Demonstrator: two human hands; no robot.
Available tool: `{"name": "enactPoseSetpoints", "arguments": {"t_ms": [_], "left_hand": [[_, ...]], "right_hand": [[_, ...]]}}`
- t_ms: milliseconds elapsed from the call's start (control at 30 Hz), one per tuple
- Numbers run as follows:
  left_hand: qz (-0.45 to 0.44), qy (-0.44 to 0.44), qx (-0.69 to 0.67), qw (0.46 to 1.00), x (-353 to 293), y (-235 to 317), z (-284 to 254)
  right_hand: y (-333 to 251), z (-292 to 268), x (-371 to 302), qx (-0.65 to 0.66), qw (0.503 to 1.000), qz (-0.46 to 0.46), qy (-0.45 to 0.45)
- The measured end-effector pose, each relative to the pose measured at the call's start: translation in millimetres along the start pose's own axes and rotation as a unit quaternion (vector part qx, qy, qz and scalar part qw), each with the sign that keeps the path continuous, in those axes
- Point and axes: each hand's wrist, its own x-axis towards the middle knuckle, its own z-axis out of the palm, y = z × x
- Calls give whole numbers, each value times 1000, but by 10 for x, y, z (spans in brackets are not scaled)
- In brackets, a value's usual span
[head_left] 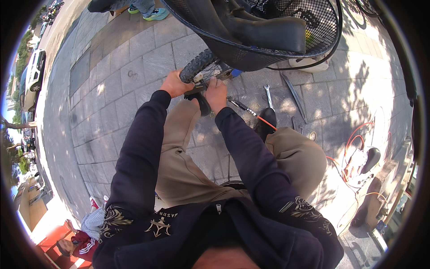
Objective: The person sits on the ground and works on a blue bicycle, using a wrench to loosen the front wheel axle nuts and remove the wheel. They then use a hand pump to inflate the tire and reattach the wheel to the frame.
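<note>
Left hand point(176, 84), 11 o'clock: curled closed round lower end of knobbly tyre point(195, 63). Tyre near 12 o'clock: likely firm, grippy, not fragile; best held by tread. Right hand point(216, 93), 12 o'clock: fingers bunched near spokes point(209, 71); hold hidden, cannot tell.

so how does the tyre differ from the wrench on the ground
The tyre is black, curved and knobbly; the wrench is silver, straight and smooth. The tyre is far thicker than the slim wrench. The left hand grips the tyre, while the wrench lies untouched on the paving.
</note>
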Motion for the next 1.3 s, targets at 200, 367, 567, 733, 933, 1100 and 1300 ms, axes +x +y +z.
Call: {"name": "enactPoseSetpoints", "arguments": {"t_ms": [200,367,567,733,933,1100,1300], "left_hand": [[-38,-17,-96,995,-27,-214,27],[-20,-40,2,999,-11,13,-16],[-48,-114,-118,985,54,-20,-46],[-57,-206,-424,880,121,-435,-243],[-108,-136,-450,876,262,-334,-88],[80,-160,-300,937,7,-194,-104],[55,-134,-122,982,92,59,-222]], "right_hand": [[-356,-50,-194,62,991,53,-104],[-541,-311,243,73,933,186,-301],[-234,-123,330,-3,948,103,-300],[-421,-62,57,-183,954,-69,-228],[-494,-164,117,-291,913,-155,-240],[-459,-223,135,-353,882,-226,-216],[-514,-191,169,-396,860,-201,-251]]}}
